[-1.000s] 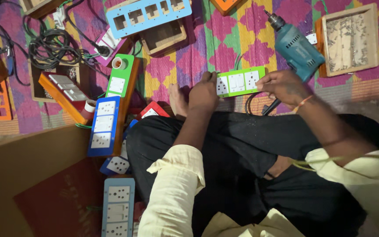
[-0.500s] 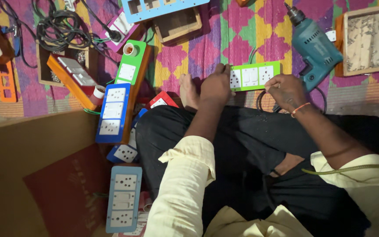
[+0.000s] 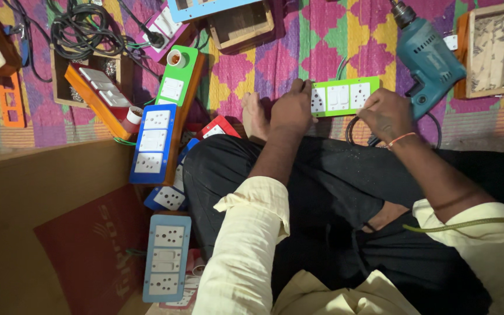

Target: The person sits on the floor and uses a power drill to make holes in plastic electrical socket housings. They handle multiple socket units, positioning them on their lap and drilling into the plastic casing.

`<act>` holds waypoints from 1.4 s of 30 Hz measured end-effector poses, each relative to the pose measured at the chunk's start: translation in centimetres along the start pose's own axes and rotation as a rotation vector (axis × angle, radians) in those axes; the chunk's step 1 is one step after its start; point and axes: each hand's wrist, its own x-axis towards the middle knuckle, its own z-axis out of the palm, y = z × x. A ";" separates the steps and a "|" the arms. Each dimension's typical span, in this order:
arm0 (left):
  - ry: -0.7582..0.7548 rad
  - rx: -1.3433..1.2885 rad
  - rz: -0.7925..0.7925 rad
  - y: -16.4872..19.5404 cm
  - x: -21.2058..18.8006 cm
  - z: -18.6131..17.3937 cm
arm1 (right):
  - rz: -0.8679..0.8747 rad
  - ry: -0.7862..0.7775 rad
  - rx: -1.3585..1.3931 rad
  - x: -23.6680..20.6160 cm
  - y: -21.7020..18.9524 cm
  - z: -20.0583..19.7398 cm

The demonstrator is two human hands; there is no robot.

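Observation:
I sit cross-legged in black trousers on a patterned mat. Both hands hold a green switchboard (image 3: 345, 96) with white sockets and switches, resting just beyond my knees. My left hand (image 3: 291, 109) grips its left end, fingers curled over the edge. My right hand (image 3: 385, 115), with an orange thread at the wrist, holds its right lower end. A bare foot (image 3: 254, 116) lies just left of my left hand. A teal electric drill (image 3: 428, 58) lies right of the board, close to my right hand.
Left of my legs lie a blue switchboard (image 3: 153, 143), a green one (image 3: 175, 81), a light blue one (image 3: 167, 256) and an orange one (image 3: 97, 96). A cardboard box (image 3: 42, 221) fills the lower left. Wooden boxes (image 3: 497, 49) and tangled cables (image 3: 86, 29) lie farther out.
The view has shifted, so everything sits slightly lower and to the right. My hands stay on the green switchboard, with only small finger movement.

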 end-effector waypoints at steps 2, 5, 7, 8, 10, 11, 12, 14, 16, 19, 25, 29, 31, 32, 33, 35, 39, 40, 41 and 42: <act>-0.007 -0.001 0.009 -0.2 0.1 0.2 | 0.233 -0.065 0.009 0.2 0.0 -0.3; -0.011 0.008 0.010 -0.4 0.2 0.5 | 0.294 -0.070 0.006 0.4 0.1 -0.4; -0.016 0.013 0.009 -0.4 0.2 0.6 | 0.293 -0.071 0.010 0.5 0.1 -0.4; -0.006 0.016 0.008 -0.3 0.2 0.6 | 0.311 -0.083 0.009 0.6 0.1 -0.4; 0.020 0.025 0.007 -0.2 0.1 0.3 | 0.327 -0.108 0.020 0.9 0.2 -0.6; 0.008 0.018 0.004 -0.1 0.1 0.0 | 0.331 -0.124 0.035 1.0 0.3 -0.7; -0.006 0.010 -0.001 0.0 0.0 -0.2 | 0.338 -0.143 0.049 1.1 0.4 -0.9; -0.032 0.005 -0.013 0.3 -0.1 -0.6 | 0.472 -0.264 0.459 1.4 0.8 -1.9; -0.046 0.007 -0.035 0.5 0.0 -0.8 | 0.515 -0.248 0.672 1.7 1.1 -2.9; -0.048 0.011 -0.012 0.4 0.0 -0.8 | 0.471 -0.105 0.765 2.1 1.3 -3.9; -0.020 0.032 -0.007 0.2 0.0 -0.3 | 0.383 -0.160 0.997 2.6 0.8 -4.3; -0.043 0.033 -0.036 0.4 0.1 -0.5 | 0.378 -0.158 1.060 2.8 0.8 -4.2; -0.054 0.032 -0.036 0.5 0.1 -0.7 | 0.403 -0.139 1.047 3.0 0.9 -4.0; -0.050 0.032 -0.034 0.6 0.1 -0.8 | 0.429 -0.127 1.023 3.1 1.0 -3.9; -0.046 0.032 -0.031 0.6 0.0 -0.9 | 0.455 -0.116 0.998 3.2 1.2 -3.8; -0.049 0.026 -0.034 0.7 0.0 -1.0 | 0.415 -0.133 1.003 3.5 1.3 -3.5; -0.054 0.012 -0.038 0.7 0.0 -1.0 | 0.459 -0.101 0.945 3.8 1.8 -3.2; -0.051 0.011 -0.034 0.7 0.0 -1.0 | 0.473 -0.097 0.920 3.8 1.9 -3.2; -0.049 0.013 -0.034 0.7 0.0 -1.0 | 0.486 -0.092 0.895 3.9 1.8 -3.1; -0.048 0.014 -0.033 0.6 0.0 -1.0 | 0.499 -0.086 0.870 3.9 1.8 -3.1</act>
